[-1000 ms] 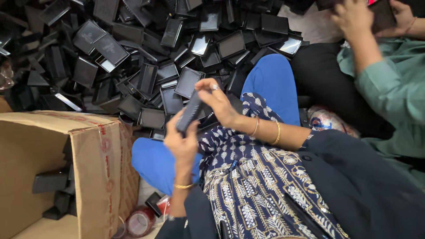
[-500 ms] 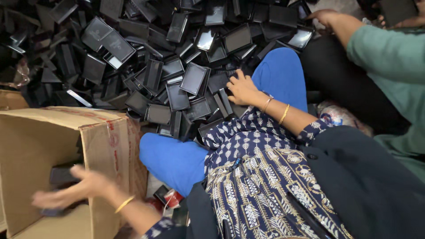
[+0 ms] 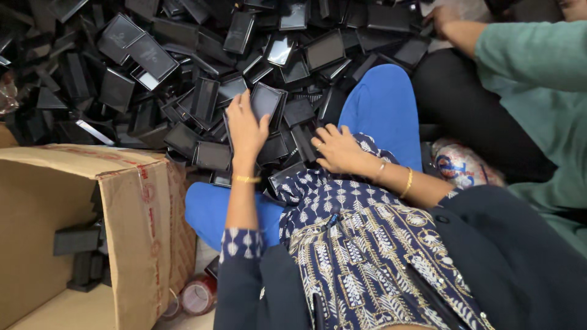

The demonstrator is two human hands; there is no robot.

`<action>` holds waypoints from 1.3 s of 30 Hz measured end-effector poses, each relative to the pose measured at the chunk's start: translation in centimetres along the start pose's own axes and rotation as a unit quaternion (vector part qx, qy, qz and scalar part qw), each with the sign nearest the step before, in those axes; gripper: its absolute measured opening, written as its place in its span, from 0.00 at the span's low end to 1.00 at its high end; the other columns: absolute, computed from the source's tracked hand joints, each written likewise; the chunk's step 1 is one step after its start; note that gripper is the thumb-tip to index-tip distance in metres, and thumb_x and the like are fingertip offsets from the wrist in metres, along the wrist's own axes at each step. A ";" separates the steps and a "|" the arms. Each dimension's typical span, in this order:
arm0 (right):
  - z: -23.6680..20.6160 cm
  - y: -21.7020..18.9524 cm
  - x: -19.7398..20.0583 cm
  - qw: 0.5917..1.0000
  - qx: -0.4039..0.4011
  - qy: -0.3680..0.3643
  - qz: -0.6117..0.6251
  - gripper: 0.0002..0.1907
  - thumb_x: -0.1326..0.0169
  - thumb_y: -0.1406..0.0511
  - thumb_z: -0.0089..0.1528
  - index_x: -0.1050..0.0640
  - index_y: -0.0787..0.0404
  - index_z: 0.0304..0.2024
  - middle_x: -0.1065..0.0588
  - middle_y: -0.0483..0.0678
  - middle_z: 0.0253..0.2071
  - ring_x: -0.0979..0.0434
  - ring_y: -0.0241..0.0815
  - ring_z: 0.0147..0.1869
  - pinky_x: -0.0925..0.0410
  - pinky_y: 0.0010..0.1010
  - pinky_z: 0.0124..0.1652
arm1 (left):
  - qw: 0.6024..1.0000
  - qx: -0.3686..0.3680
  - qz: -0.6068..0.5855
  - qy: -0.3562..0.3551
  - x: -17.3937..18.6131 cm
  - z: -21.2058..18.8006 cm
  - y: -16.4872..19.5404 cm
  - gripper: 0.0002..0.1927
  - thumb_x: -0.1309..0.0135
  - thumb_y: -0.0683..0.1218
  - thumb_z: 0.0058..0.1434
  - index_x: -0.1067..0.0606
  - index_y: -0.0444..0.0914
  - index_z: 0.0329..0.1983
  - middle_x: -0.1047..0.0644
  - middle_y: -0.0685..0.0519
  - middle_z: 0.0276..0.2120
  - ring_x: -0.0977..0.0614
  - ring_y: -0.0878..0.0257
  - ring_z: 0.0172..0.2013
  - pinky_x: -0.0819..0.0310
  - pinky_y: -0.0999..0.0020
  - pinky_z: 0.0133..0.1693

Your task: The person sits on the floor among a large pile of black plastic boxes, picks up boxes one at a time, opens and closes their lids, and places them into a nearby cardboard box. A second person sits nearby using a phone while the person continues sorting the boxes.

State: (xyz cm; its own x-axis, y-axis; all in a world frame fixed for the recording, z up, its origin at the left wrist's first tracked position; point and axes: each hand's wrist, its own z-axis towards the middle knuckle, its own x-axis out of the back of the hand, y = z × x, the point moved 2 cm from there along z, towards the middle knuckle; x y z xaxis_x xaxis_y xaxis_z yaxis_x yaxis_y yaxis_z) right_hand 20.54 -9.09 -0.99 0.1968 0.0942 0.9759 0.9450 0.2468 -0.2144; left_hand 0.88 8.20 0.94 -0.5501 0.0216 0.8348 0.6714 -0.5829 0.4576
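The work in hand looks like a picking step: the left hand (image 3: 246, 125) is up on the heap at the centre of the frame, fingers curled round the edge of one flat black rectangular case (image 3: 266, 101), which it has hold of at the case's left side while the case still lies tilted against its neighbours. The right hand (image 3: 338, 148) rests just right of centre, fingers spread flat on another dark case (image 3: 304, 142) near the blue-clad knee (image 3: 382, 107), pressing on it, not gripping. By my reading, the next move calls for lifting the held case clear without dragging the loose ones around it, since they overlap and would slide. The pile of black cases (image 3: 183, 73) fills the upper half of the frame: thin, hard-looking, boxy pieces, some matt, some with glossy faces that catch the light. At lower left stands an open cardboard box (image 3: 137, 232), brown and rough, with a few black pieces inside. A roll of tape (image 3: 197, 297) lies beside it on the floor. At upper right another person's hand (image 3: 441, 18), from a green sleeve, reaches into the pile
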 end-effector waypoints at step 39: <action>2.9 3.6 6.3 0.758 -0.119 0.224 0.601 0.32 0.42 0.72 0.62 0.36 0.60 0.68 0.35 0.49 0.65 0.36 0.43 0.72 0.39 0.39 0.70 | 0.600 0.239 -0.714 0.271 0.0 -4.5 5.0 0.13 0.48 0.43 0.71 0.35 0.37 0.55 0.29 0.45 0.57 0.23 0.57 0.54 0.24 0.57 0.57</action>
State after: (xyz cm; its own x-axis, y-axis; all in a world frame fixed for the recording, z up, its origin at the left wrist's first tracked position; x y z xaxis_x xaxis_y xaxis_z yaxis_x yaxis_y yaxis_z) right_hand 24.45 -4.82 4.31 0.9715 -0.2369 0.0086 0.0224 0.0558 -0.9982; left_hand 2.02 1.66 1.85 -0.7272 -0.1210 -0.6756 -0.6820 0.0166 0.7311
